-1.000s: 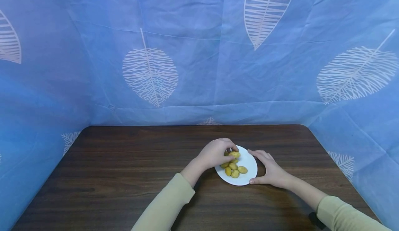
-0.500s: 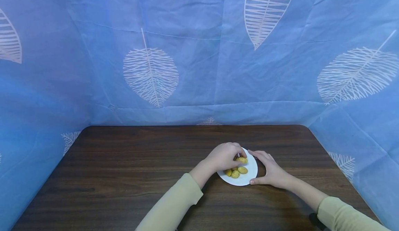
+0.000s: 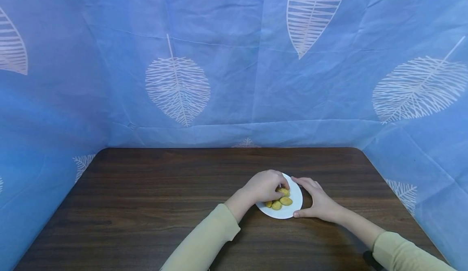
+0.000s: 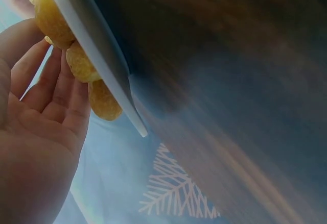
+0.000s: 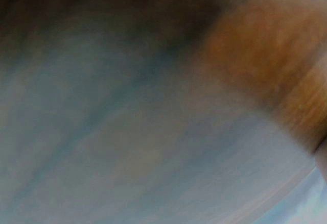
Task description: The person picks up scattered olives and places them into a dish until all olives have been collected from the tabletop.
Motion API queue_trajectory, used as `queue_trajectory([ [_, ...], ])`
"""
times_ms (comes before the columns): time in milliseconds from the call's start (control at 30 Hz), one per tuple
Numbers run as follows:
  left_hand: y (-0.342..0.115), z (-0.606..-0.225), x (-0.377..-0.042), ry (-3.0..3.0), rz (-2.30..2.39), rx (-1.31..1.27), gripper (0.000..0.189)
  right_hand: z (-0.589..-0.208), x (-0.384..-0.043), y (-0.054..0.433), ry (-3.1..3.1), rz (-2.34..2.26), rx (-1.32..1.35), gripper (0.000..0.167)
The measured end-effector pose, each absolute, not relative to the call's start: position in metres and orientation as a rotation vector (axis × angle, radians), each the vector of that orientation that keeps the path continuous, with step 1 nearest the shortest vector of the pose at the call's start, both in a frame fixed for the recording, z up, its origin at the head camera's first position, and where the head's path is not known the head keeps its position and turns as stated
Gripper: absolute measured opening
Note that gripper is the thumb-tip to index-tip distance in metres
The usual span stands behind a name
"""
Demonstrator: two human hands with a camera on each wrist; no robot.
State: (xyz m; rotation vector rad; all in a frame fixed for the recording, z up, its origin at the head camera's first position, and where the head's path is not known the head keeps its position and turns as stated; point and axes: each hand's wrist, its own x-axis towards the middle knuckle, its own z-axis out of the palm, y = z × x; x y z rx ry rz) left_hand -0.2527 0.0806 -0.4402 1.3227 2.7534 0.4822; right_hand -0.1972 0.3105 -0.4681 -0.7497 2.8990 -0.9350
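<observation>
A small white plate lies right of the table's middle, bearing several small yellow oval pieces that look like baby potatoes or small fruit. My left hand reaches over the plate's left part, thumb and fingertips pinching one yellow oval piece. In the left wrist view, the fingers of the left hand curl up beside the yellow pieces along the plate's edge. On the plate's right side, my right hand holds the rim between its spread thumb and fingers. Part of the pile is hidden behind the left hand.
The dark wooden table reaches back to a blue cloth printed with white leaves. A dark object shows under the right sleeve. The right wrist view is blurred, mostly the brown table surface.
My left hand has shifted right and slightly nearer over the plate, and the yellow piece at its fingertips now sits closer to the others. My right hand stays at the rim.
</observation>
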Motion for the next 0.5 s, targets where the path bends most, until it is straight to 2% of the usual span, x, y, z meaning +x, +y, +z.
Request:
queue_trajectory([
  [500,0.0818,-0.4386,-0.2506,2.757,0.419,1.303,0.018,-0.4693,-0.1973,0.3104,2.91,-0.924,-0.753,0.104],
])
